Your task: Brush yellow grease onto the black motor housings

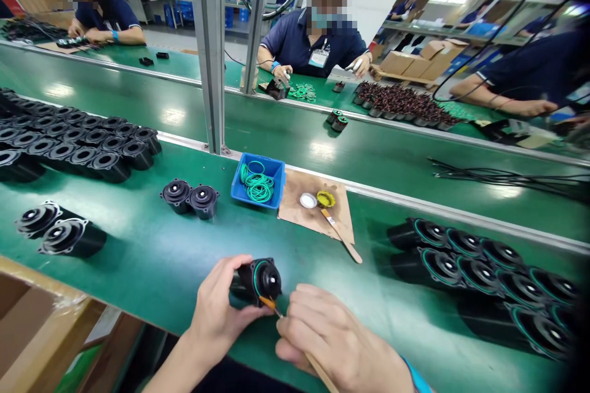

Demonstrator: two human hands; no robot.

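My left hand (216,304) is closed around a black cylindrical housing (246,279), tilted with its round end toward the right. A green rubber ring (257,273) sits around that end. Pinched in my right hand (325,331) is a small brush (268,302) with orange bristles and a wooden handle. The bristles meet the housing's lower rim, close to the ring. Beyond my hands, a blue bin (235,189) holds loose green rings. Beside it, a stained cardboard sheet (295,215) carries a white cap (308,201), a yellow lid (326,199) and another wooden-handled brush (343,238).
Ringed black housings (477,273) stand in rows at right. Two ringless units (203,199) are behind left, two more (69,236) farther left, near rows of open housings (74,141). A metal post (207,55) rises behind the bench. Co-workers (313,43) sit across the line.
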